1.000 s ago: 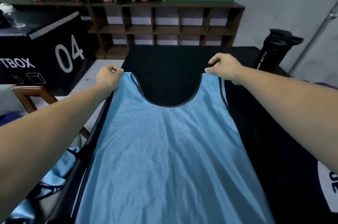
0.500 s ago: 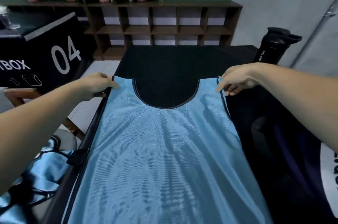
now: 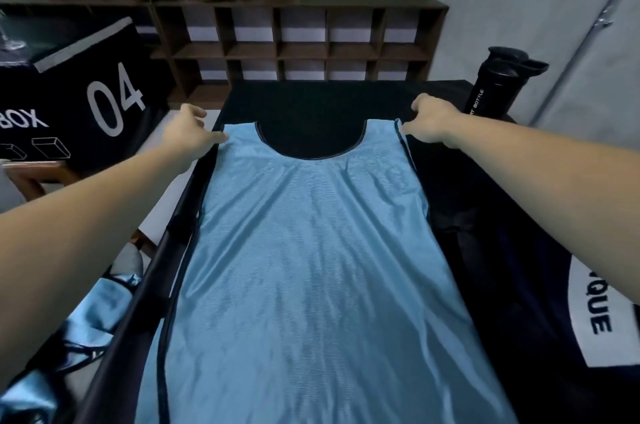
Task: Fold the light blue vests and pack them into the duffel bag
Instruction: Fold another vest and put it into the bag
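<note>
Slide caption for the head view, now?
Left hand and right hand touch the shoulder straps of a light blue vest spread on a black table.

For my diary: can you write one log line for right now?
step: vest flat, unfolded | left hand: touches left strap | right hand: pinches right strap

light blue vest [image 3: 311, 267] flat on black bench [image 3: 311, 101] | left hand [image 3: 188, 136]: thumb on left strap, grip unclear | right hand [image 3: 429, 122]: pinches right strap | black bottle [image 3: 495, 91] upright behind
</note>
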A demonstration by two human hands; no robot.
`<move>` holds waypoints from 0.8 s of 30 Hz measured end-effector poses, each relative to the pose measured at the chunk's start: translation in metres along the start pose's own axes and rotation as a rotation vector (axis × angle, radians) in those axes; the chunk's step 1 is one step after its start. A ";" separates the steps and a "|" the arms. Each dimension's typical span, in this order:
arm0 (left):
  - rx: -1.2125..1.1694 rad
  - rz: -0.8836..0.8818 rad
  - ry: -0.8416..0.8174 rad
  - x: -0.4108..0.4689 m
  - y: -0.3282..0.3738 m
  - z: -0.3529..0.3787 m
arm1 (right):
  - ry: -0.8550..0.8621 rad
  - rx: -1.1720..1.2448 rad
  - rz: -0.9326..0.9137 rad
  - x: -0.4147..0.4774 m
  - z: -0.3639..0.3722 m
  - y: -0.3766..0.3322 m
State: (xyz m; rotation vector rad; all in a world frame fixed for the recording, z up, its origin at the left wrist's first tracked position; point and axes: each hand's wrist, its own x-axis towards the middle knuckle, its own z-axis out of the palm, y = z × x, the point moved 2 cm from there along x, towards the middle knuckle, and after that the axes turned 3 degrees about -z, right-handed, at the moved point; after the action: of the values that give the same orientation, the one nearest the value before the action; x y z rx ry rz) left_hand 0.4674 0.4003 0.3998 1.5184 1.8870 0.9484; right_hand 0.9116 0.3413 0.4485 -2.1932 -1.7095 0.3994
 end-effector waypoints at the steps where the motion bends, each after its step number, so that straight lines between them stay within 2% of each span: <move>1: 0.028 0.030 -0.016 -0.007 0.001 0.000 | 0.003 -0.012 -0.019 -0.003 -0.002 -0.001; 7: 0.179 0.153 -0.134 -0.081 0.000 -0.016 | -0.037 -0.006 -0.106 -0.049 -0.009 -0.007; 12: 0.331 0.300 -0.243 -0.169 -0.007 -0.039 | -0.091 -0.017 -0.261 -0.130 0.000 -0.022; 18: 0.343 0.394 -0.266 -0.261 -0.034 -0.066 | -0.153 -0.029 -0.432 -0.242 0.031 -0.037; 24: 0.477 0.532 -0.315 -0.319 -0.063 -0.082 | -0.197 0.008 -0.593 -0.330 0.076 -0.035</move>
State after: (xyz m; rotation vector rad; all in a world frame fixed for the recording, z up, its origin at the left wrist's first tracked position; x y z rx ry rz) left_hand 0.4385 0.0667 0.3932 2.3722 1.5708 0.4209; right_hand 0.7703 0.0351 0.3997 -1.5669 -2.3396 0.4667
